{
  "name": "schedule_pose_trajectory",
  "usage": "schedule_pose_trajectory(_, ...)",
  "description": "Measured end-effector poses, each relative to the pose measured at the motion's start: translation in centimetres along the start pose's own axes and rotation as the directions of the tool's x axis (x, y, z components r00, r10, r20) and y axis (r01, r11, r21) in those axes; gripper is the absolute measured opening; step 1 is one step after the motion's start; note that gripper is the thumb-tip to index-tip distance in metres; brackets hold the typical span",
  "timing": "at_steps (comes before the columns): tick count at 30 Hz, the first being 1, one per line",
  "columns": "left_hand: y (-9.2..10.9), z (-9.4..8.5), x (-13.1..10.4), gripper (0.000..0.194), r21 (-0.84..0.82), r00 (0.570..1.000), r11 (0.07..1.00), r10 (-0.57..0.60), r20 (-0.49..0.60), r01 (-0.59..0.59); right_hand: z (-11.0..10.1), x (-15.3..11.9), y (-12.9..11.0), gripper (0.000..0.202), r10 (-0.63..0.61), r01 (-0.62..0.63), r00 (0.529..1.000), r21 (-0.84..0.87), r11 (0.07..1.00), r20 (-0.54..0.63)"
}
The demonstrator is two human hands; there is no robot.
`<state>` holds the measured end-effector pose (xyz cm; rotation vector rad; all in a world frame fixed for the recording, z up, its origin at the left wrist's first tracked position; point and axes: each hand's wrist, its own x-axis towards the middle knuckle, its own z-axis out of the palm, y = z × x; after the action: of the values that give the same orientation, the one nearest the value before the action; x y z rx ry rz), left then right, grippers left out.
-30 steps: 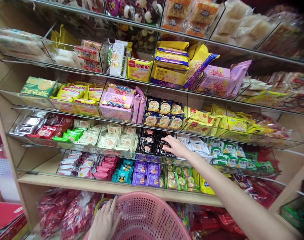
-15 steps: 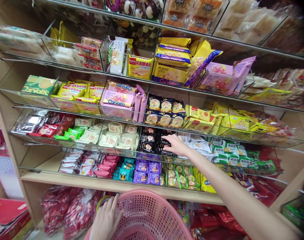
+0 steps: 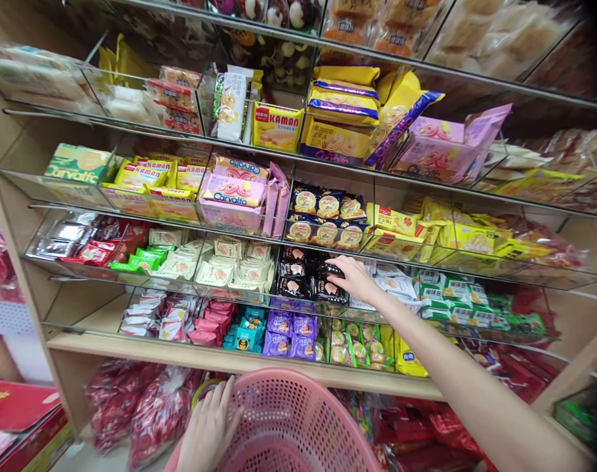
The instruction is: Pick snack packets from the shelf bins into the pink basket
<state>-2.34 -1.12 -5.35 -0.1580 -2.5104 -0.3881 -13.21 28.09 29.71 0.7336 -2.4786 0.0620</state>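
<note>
My left hand [image 3: 207, 426] grips the rim of a pink perforated plastic basket [image 3: 298, 393], its thumb over the inner side. My right hand [image 3: 352, 278] reaches into a shelf compartment of small black snack packets [image 3: 292, 269]. Its curved fingers and thumb are apart, just over or touching the packets at the compartment's right side; I see nothing held between them. White packets [image 3: 396, 285] lie right of this hand, partly behind the wrist. Cream-coloured packets [image 3: 214, 272] fill the compartment to the left.
Clear dividers and front panels edge the tiered wooden shelves [image 3: 180, 351]. Purple packets [image 3: 291, 331] sit below the black ones, navy biscuit packets [image 3: 327, 213] above. Bagged red sweets [image 3: 163, 413] lie beneath the bottom shelf, and a red box [image 3: 18, 406] stands at the left.
My right hand has shifted slightly right, and its fingers are more curled over the black packets. The left hand stays on the basket rim. The view has moved slightly.
</note>
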Motion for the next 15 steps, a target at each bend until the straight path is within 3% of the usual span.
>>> schedule_pose_trajectory(6, 0.0, -0.3, 0.0, 0.052, 0.035, 0.999, 0.999, 0.034, -0.034, -0.033, -1.4, -0.9, -1.1, 0.033, -0.046, 0.081, 0.98, 0.177, 0.981, -0.193)
schedule_pose_trajectory(9, 0.2, -0.7, 0.1, 0.052, 0.047, 0.999, 0.998, 0.039, -0.039, -0.037, -2.2, -3.5, -3.8, 0.037, 0.136, 0.02, 0.94, 0.446, 0.895, -0.314)
schedule_pose_trajectory(11, 0.5, -1.1, 0.2, 0.052, 0.046, 0.999, 0.998, 0.037, -0.03, -0.036, -1.9, -6.3, -6.4, 0.04, 0.377, -0.097, 0.896, 0.725, 0.682, -0.234)
schedule_pose_trajectory(13, 1.0, -1.8, 0.3, 0.053, 0.046, 0.999, 0.998, 0.038, -0.005, -0.038, -1.0, -9.7, -8.9, 0.031, 0.515, -0.192, 0.857, 0.925, 0.327, -0.004)
schedule_pose_trajectory(15, 1.4, -2.5, 0.5, 0.053, 0.057, 0.999, 0.998, 0.031, 0.041, -0.034, 0.7, -13.1, -11.0, 0.022, 0.53, -0.269, 0.812, 0.963, -0.033, 0.245)
